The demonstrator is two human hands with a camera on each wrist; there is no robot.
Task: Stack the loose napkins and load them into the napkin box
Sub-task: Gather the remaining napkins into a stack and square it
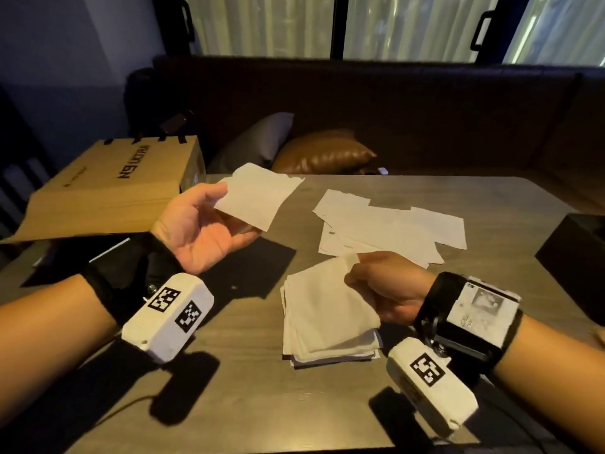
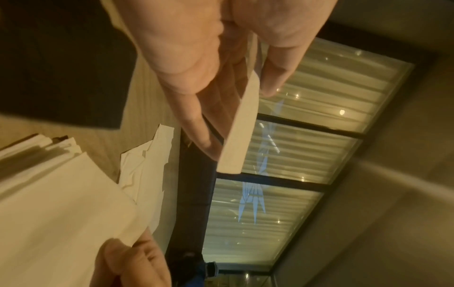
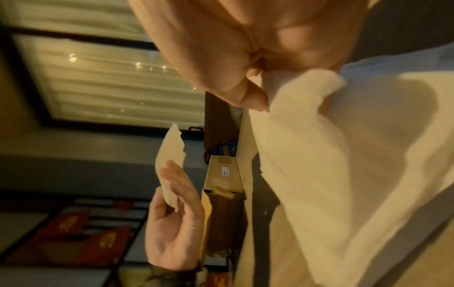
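1. Head view: the stacking step is in hand, as I judge it. The left hand (image 1: 203,224), palm up at about 10 o'clock of the neat pile, pinches one thin white square paper napkin (image 1: 258,194) by its near corner between thumb and fingers; the sheet hangs clear of the grey wood-grain tabletop (image 1: 248,404). The right hand (image 1: 383,290) pinches the far corner of the top sheet of the squared-up stack of white napkins (image 1: 327,319), which lies on the tabletop in front of the person. More loose white napkins (image 1: 389,227) lie fanned and overlapping at 1 o'clock of the stack. A dark rectangular box (image 1: 576,257) stands at 3 o'clock by the tabletop's edge; whether it is the napkin box I cannot tell. A flat tan cardboard carton (image 1: 108,185) lies at 10 o'clock.

2. Left wrist view: the fingers (image 2: 196,116) and thumb close flat on the napkin, seen edge-on as a slim pale strip.

3. Right wrist view: thumb and a finger nip a soft, limp corner of the top sheet; it buckles and droops.

4. Next, probably: lay the held sheet square onto the stack. Tissue this light folds and slides, so a flat, aligned placing is called for.
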